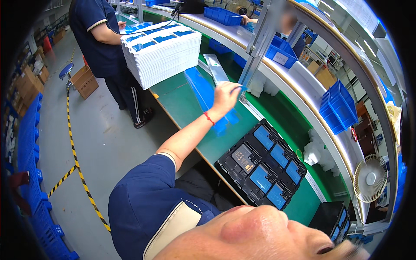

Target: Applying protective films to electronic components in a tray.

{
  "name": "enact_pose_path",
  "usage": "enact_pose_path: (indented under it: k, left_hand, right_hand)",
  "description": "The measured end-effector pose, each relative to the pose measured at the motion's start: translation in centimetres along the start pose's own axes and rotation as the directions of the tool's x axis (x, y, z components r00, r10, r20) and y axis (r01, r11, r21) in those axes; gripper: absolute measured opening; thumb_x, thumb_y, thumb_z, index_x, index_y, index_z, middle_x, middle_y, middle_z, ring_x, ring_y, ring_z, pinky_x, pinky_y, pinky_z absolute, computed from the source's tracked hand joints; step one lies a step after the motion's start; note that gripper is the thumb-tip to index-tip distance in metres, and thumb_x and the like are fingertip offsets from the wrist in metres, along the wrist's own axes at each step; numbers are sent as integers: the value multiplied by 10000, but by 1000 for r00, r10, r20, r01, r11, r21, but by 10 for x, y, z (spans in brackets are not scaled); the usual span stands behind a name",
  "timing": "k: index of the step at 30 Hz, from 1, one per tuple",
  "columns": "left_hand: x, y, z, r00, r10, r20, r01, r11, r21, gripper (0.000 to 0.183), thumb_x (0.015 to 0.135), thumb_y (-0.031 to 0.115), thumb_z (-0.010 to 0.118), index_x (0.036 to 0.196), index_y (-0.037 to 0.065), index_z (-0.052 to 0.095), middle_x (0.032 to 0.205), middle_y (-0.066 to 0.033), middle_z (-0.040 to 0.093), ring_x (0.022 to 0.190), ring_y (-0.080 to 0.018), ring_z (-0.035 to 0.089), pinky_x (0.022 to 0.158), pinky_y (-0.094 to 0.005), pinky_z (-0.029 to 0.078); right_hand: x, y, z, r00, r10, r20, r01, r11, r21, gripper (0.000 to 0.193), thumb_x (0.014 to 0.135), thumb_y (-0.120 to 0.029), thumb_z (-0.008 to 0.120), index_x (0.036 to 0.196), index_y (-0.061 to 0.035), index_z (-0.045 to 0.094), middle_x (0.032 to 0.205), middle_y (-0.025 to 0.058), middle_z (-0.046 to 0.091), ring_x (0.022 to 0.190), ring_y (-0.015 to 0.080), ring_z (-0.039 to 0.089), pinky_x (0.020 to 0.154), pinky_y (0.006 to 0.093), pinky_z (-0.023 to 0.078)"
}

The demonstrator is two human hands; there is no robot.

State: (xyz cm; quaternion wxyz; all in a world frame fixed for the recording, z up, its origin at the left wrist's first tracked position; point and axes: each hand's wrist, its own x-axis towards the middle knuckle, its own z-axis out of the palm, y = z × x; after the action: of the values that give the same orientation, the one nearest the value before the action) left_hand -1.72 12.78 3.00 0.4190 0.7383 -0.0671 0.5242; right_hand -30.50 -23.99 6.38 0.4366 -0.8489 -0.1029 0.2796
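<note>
piece of thin blue film (244,88) at the fingertips of the left hand (225,99): small, glossy, partly see-through, mostly covered by the fingers. it is above the far part of the green bench (169,97). thumb and fingers drawn together, apparently pinched on the film. red cord at that wrist. right hand out of sight; its grip cannot be told.

under the hand, more blue film sheets (200,89), long and creased, lying loose on the bench. just beyond, a flat silver-grey strip (215,69).

nearer and to the right, a black tray (237,173) with six compartments: five show blue-faced flat pieces, one at the left a dark printed piece (243,158). near right, a second black tray (324,215), blue pieces in it, partly cut off from view.

far left on the bench, tall stack of white trays (162,65), blue pieces in the top one. blue bins (338,107) on the shelf to the right.

metal post (260,39) upright just beyond the hand. pale fan (370,178) far right. co-worker (102,39) in dark clothes beside the white stack. wearer's sleeve (141,195) and face block the near side.
</note>
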Motion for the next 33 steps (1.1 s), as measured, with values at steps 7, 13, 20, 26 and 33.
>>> enact_pose_path:
  k: [7,13,20,26,33]
  left_hand:
    - [-8,67,55,958,218,184,-131,910,-392,67,772,92,646,802,34,636,787,-101,624,791,-281,578,710,-365,453]
    - [-50,73,57,912,218,347,-8,855,-518,90,750,125,651,760,41,620,725,-111,602,742,-298,578,692,-387,444]
    - [-66,73,62,868,255,426,13,846,-532,181,755,201,692,710,54,596,711,-62,583,725,-255,555,700,-355,409]
    - [-67,70,62,854,254,454,13,862,-507,286,758,269,699,626,57,561,615,-56,538,664,-252,532,667,-357,399]
    - [-68,74,58,860,185,476,71,879,-471,249,752,265,714,697,48,606,688,-64,593,717,-256,559,704,-354,433]
  right_hand:
    - [110,-68,-64,794,-413,-446,441,896,-46,315,815,-2,611,1128,-5,570,967,78,612,838,136,580,742,254,478]
    - [225,-50,-68,653,-458,-603,527,847,-73,562,848,-53,608,1354,-49,363,1294,159,458,1092,216,507,830,282,456]
    - [243,-17,-58,708,-361,-606,550,821,153,99,875,-33,586,968,-1,590,904,18,597,805,70,527,740,205,420]
    - [234,-25,-57,654,-392,-647,587,803,108,131,854,-51,631,967,3,594,886,18,594,773,72,522,697,199,428]
    - [225,-23,-58,529,-464,-711,497,848,-184,117,877,-54,598,968,18,581,880,44,583,759,98,528,688,221,439]
